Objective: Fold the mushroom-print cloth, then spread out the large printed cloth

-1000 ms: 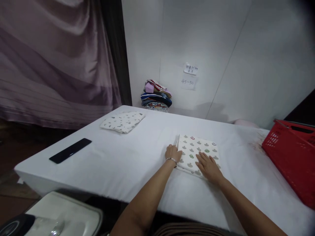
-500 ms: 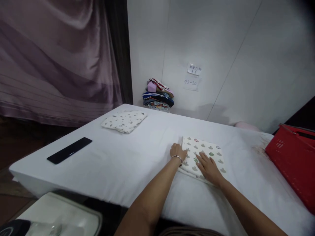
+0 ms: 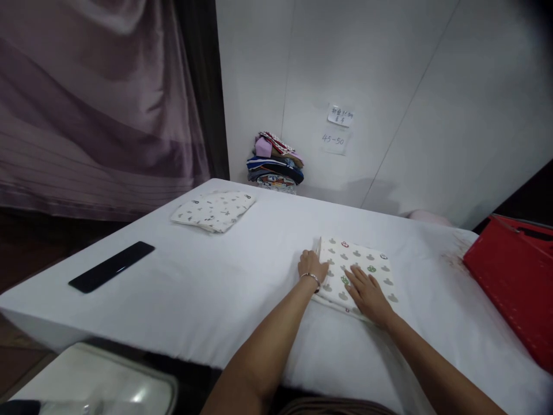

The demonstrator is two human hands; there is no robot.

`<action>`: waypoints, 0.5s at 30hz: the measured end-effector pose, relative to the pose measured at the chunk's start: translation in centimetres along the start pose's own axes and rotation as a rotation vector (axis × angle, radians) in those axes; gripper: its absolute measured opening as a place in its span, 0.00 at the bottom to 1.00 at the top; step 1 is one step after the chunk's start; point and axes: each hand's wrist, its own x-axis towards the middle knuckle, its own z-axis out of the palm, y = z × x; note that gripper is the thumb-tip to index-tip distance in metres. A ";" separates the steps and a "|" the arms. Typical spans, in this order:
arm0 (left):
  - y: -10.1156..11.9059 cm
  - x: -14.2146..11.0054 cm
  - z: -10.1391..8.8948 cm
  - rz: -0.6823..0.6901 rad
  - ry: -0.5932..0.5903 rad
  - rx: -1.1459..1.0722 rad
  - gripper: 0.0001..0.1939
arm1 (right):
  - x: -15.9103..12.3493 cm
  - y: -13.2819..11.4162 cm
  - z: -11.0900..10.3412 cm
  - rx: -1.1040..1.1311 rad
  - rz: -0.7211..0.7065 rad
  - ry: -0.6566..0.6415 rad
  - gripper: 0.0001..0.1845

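Observation:
A folded white cloth (image 3: pixel 363 259) with grey, green and red mushroom prints lies on the white table (image 3: pixel 207 300). My left hand (image 3: pixel 311 268), with a bracelet at its wrist, is closed at the cloth's left edge; its fingers curl round the folded layers, the tips partly hidden. Flat on top of the cloth rests my right hand (image 3: pixel 367 295), fingers stretched out. Farther left on the table lies another folded white cloth (image 3: pixel 216 210) with a small dark print.
A flat black object (image 3: pixel 112 267) lies near the table's left edge. At the right stands a red basket (image 3: pixel 514 276). Folded fabrics (image 3: pixel 275 164) are stacked by the wall behind the table. A pale lidded box (image 3: pixel 99 380) sits below the front left edge.
The camera view has shifted slightly. Both hands stay in nearly the same place on the mushroom-print cloth, which looks unchanged.

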 end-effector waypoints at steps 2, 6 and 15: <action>0.0 0.0 0.0 -0.007 -0.003 -0.003 0.19 | 0.0 0.0 0.0 0.001 0.000 0.006 0.26; 0.1 -0.1 0.0 0.007 -0.024 0.013 0.21 | 0.0 -0.1 -0.3 0.002 0.000 -0.003 0.27; -0.5 -0.1 0.1 0.075 -0.028 0.111 0.23 | 0.0 -0.4 -0.7 0.011 0.006 -0.040 0.28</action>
